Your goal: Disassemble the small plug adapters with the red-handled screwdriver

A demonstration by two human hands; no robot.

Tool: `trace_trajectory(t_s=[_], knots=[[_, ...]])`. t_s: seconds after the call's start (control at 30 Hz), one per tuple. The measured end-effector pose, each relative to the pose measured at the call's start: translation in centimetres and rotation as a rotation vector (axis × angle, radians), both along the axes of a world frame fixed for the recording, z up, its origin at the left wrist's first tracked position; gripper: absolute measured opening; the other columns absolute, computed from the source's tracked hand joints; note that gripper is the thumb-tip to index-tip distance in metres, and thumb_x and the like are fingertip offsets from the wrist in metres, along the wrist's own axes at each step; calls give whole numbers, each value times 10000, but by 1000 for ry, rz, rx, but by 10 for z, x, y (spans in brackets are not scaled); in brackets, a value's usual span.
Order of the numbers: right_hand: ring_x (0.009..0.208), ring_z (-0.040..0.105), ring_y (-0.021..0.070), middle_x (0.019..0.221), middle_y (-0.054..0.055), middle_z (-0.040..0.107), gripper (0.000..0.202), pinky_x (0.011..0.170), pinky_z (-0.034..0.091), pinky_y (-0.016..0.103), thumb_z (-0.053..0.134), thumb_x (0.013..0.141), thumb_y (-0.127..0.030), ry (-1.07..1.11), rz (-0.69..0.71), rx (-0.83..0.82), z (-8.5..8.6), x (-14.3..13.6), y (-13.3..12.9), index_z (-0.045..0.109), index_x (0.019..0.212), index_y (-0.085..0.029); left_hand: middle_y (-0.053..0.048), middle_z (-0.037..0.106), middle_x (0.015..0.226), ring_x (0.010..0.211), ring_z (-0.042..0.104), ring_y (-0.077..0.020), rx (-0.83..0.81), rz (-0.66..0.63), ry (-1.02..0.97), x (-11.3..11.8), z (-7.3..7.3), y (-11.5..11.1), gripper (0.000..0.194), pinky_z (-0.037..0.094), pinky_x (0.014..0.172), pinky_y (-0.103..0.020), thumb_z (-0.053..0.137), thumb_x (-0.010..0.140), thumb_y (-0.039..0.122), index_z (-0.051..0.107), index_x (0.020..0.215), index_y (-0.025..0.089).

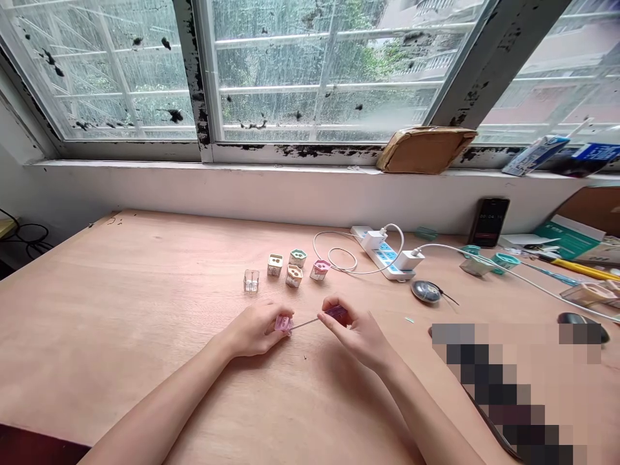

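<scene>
Near the middle of the wooden table, my left hand [261, 328] pinches a small pink-purple sharpener [283, 324]. My right hand [352, 328] grips the dark purple handle of a screwdriver [306, 323], whose thin metal shaft points left and meets the sharpener. A tiny screw [305, 357] lies on the table below the shaft. Beyond my hands stand a clear case [251, 281], a cream sharpener [274, 265], a green one [298, 258], an orange one [294, 276] and a pink one [319, 270].
A white power strip [387, 255] with plugs and cables lies behind to the right. Right of it are a round dark object [426, 291], teal parts [504, 261], a phone [489, 221] against the wall and a yellow pencil-like tool [584, 268]. A pixelated area covers the lower right.
</scene>
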State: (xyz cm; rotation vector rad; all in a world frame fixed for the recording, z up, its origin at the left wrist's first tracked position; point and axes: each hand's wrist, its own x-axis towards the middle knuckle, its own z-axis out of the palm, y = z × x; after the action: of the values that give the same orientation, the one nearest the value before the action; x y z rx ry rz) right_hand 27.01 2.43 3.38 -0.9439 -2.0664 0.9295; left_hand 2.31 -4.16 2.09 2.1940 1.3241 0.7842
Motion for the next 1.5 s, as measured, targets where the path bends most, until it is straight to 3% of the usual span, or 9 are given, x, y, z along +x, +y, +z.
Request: trace_trajectory(t_s=[0.13, 0.3, 0.47, 0.67, 0.83, 1.0, 1.17, 1.37, 1.5], knots=[[671, 601, 166, 761, 24, 647, 152, 576, 448, 267, 572, 926, -353, -100, 78, 0, 9, 7, 0, 609, 883, -212, -92, 717, 1082, 991, 668, -236, 9, -2, 3, 0, -1, 0, 273, 520, 860, -342, 637, 904, 227, 624, 1174, 189], [561, 512, 155, 636, 8, 599, 302, 521, 382, 280, 557, 956, -443, -196, 20, 68, 15, 9, -5, 588, 761, -215, -83, 719, 1048, 954, 664, -233, 44, 4, 17, 0, -1, 1, 263, 514, 824, -340, 646, 903, 231, 629, 1163, 193], [626, 592, 171, 747, 26, 664, 192, 553, 443, 274, 566, 953, -396, -177, 61, 67, 20, 8, -10, 568, 862, -227, -74, 722, 1033, 934, 672, -222, 51, 2, 11, 1, -2, 1, 264, 513, 804, -321, 658, 897, 226, 632, 1157, 191], [509, 480, 151, 574, 0, 570, 383, 497, 342, 278, 557, 964, -483, -267, -37, 162, 21, 8, -10, 530, 684, -223, -67, 718, 1026, 938, 668, -221, 69, 11, 32, 0, -3, 1, 267, 512, 800, -318, 659, 904, 237, 627, 1167, 203], [615, 581, 164, 733, 14, 650, 199, 548, 429, 266, 554, 969, -399, -186, 77, 74, 23, 8, -13, 558, 870, -227, -74, 722, 1042, 944, 672, -223, 62, 7, 24, 1, -2, 1, 256, 516, 811, -325, 652, 903, 230, 629, 1156, 196], [515, 510, 155, 581, 10, 594, 340, 494, 353, 280, 539, 978, -427, -231, 23, 130, 23, 8, -14, 580, 711, -221, -75, 723, 1022, 934, 678, -222, 72, -1, 29, 1, 0, 1, 261, 515, 799, -320, 643, 902, 220, 625, 1161, 192], [608, 600, 178, 707, 12, 661, 172, 539, 435, 276, 568, 953, -400, -223, 52, 56, 24, 10, -14, 575, 901, -236, -71, 724, 1006, 914, 679, -219, 87, -6, 25, 1, -1, 2, 232, 510, 783, -311, 645, 899, 224, 630, 1129, 192], [534, 528, 166, 605, 22, 614, 362, 489, 358, 282, 544, 971, -473, -274, 4, 121, 22, 10, -12, 547, 703, -230, -69, 723, 999, 920, 671, -219, 96, -7, 39, 0, -2, 3, 219, 512, 798, -316, 641, 908, 236, 625, 1123, 200], [543, 542, 162, 659, 8, 631, 250, 507, 398, 276, 574, 948, -463, -238, 39, 82, 23, 10, -13, 568, 851, -233, -74, 726, 1035, 942, 672, -220, 84, -20, 21, -1, -3, 3, 207, 512, 817, -326, 644, 908, 239, 618, 1109, 195]])
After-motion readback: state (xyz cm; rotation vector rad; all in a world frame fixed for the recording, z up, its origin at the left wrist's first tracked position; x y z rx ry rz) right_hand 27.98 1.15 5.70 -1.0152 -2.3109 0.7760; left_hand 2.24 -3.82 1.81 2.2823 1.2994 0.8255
